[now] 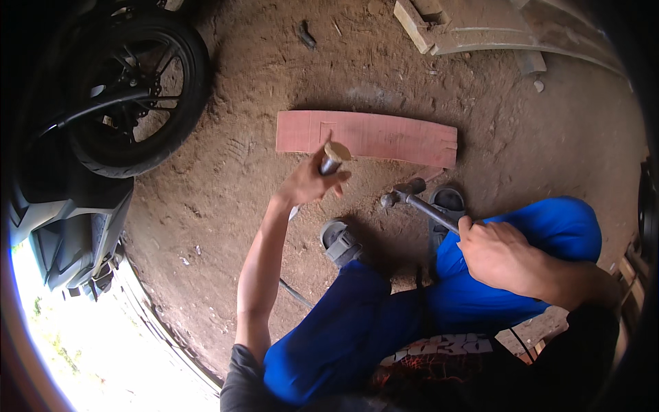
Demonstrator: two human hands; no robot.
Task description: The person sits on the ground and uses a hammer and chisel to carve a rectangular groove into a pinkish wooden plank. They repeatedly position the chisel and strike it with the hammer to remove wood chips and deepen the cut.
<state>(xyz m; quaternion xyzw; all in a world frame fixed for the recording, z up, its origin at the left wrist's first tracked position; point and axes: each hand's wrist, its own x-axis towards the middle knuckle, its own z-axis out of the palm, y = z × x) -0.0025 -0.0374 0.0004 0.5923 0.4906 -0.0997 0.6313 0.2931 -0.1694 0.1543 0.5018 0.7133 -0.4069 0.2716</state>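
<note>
My left hand grips a short metal tool with a round, pale tan top, held near the lower edge of a reddish wooden plank lying on the dirt ground. A rectangular outline shows on the plank's left part, just beyond my fingers; the tool's lower end is hidden. My right hand is closed on the handle of a hammer above my right leg, its dark metal head between my sandalled feet and the plank.
A motorbike's front wheel and dark bodywork are at the left. Curved boards and wooden blocks lie at the back right. A small dark object is on the ground beyond the plank. A dark cable runs near my left leg.
</note>
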